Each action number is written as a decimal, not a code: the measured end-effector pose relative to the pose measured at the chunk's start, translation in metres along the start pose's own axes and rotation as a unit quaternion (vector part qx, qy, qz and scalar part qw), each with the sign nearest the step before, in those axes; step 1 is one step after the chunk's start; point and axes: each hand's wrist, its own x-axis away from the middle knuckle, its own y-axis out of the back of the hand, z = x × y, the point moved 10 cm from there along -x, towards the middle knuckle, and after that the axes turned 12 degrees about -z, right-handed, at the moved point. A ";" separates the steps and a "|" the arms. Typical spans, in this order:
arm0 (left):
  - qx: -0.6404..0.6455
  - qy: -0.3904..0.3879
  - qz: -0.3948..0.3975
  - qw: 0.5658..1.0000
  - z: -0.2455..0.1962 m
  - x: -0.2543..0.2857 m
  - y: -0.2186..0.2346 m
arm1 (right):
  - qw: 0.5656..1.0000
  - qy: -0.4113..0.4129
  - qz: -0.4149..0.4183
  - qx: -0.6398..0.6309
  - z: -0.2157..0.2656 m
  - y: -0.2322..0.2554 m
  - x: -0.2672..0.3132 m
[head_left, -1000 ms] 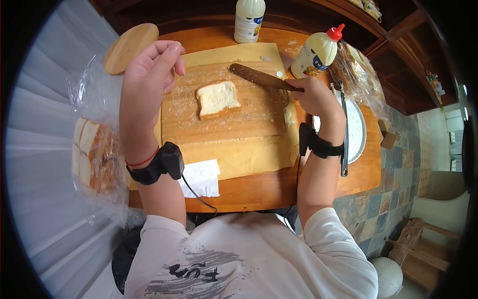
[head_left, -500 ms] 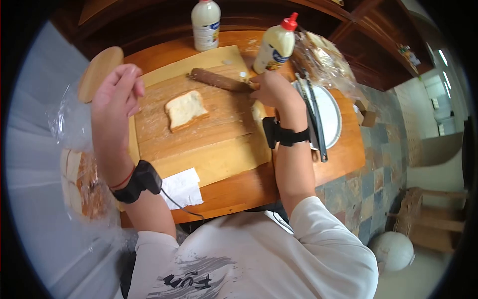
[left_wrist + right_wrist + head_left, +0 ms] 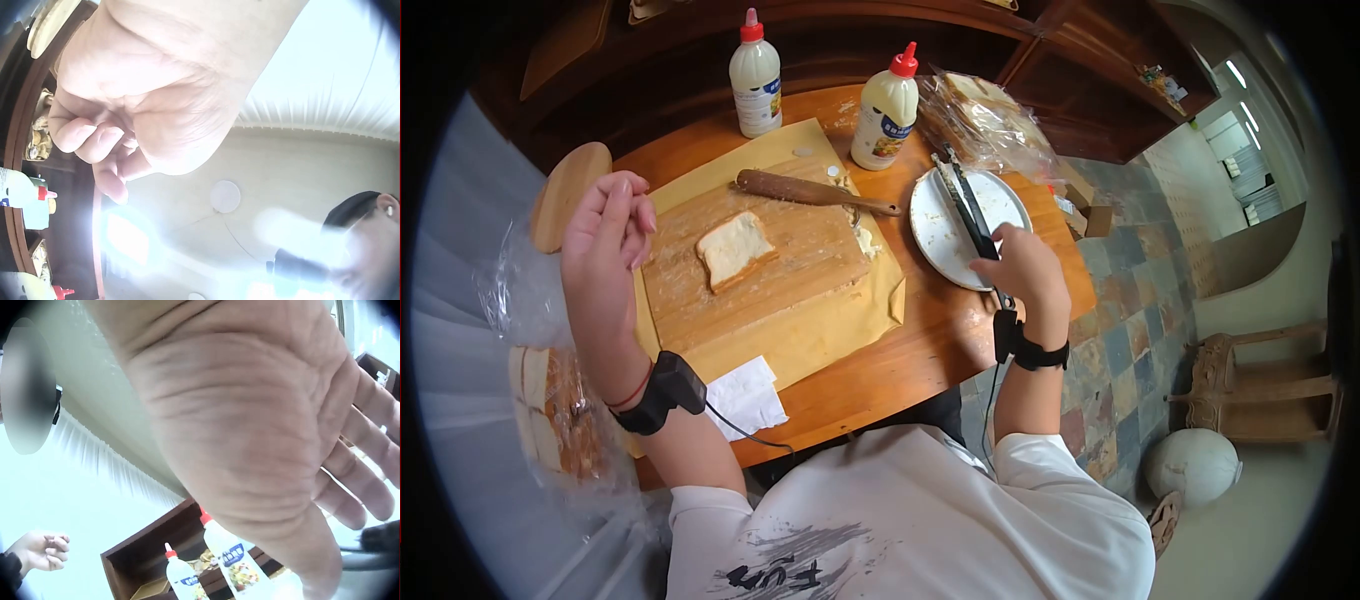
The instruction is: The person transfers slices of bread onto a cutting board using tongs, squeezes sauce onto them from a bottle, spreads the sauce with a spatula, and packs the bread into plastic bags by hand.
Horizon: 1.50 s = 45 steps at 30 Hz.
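In the head view my right hand (image 3: 1030, 268) hovers at the handle end of long black tongs (image 3: 968, 205), which lie across a round white plate (image 3: 935, 262) and have white smears on their tips. The right wrist view shows its fingers (image 3: 356, 469) spread and fairly straight, a dark handle blurred near the thumb. My left hand (image 3: 605, 225) is raised beside the wooden board (image 3: 800, 265), fingers loosely curled round nothing. One slice of bread (image 3: 736, 250) lies flat on that board. Along the board's far side rests a brown wooden spatula (image 3: 810, 192), its holed handle pointing right.
Two red-capped squeeze bottles (image 3: 757, 85) (image 3: 887, 110) stand at the back. Bagged bread lies at back right (image 3: 990, 120) and at left (image 3: 550, 400). A round wooden board (image 3: 570, 195) is behind my left hand. White paper (image 3: 745, 398) lies at the table's front edge.
My right hand has let go of the wooden spatula, which now lies on the board, and has moved right to the tongs on the plate. The head view has turned rightward. My left hand stays raised.
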 end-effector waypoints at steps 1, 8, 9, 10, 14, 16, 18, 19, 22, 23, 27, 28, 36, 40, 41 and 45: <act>-0.007 0.003 -0.006 1.000 -0.001 0.002 0.000 | 0.999 -0.016 0.031 0.016 -0.011 -0.010 0.006; -0.013 -0.016 0.015 1.000 -0.008 0.011 -0.012 | 0.999 -0.033 -0.020 -0.019 -0.042 -0.033 0.022; -0.019 -0.018 0.008 1.000 -0.010 0.013 -0.011 | 0.999 -0.023 -0.024 -0.019 -0.039 -0.030 0.024; -0.009 -0.021 0.017 1.000 -0.013 0.016 -0.012 | 0.999 -0.016 -0.021 -0.023 -0.039 -0.032 0.025; 0.010 -0.031 0.020 0.999 -0.022 0.023 -0.013 | 0.994 -0.036 -0.077 -0.072 -0.051 -0.015 0.024; 0.009 -0.036 0.015 0.999 -0.026 0.024 -0.011 | 0.983 -0.016 -0.086 -0.163 -0.054 -0.008 0.027; 0.010 -0.040 0.010 0.999 -0.027 0.023 -0.008 | 0.970 -0.001 -0.061 -0.235 -0.054 -0.005 0.033; 0.012 -0.039 0.014 0.999 -0.027 0.022 -0.008 | 0.952 0.006 -0.039 -0.302 -0.047 -0.002 0.038; 0.009 -0.040 0.015 0.999 -0.027 0.020 -0.009 | 0.953 0.062 0.034 -0.293 -0.014 0.005 0.056; 0.006 -0.042 0.015 0.999 -0.027 0.020 -0.010 | 0.953 0.096 0.040 -0.283 -0.003 0.004 0.062; 0.004 -0.031 0.006 0.999 -0.026 0.020 -0.008 | 0.946 0.111 0.082 -0.292 0.039 -0.003 0.071; 0.006 -0.034 0.010 0.999 -0.027 0.020 -0.008 | 0.947 0.132 0.091 -0.277 0.050 -0.003 0.072; 0.008 -0.040 0.015 0.999 -0.028 0.020 -0.007 | 0.947 0.172 0.099 -0.253 0.096 0.000 0.066; 0.001 -0.043 0.019 0.999 -0.029 0.020 -0.007 | 0.944 0.183 0.107 -0.253 0.108 -0.005 0.059; -0.002 -0.044 0.019 0.999 -0.029 0.020 -0.008 | 0.940 0.187 0.111 -0.263 0.111 -0.007 0.057; -0.006 -0.041 0.013 0.999 -0.028 0.019 -0.007 | 0.935 0.202 0.121 -0.265 0.121 -0.020 0.049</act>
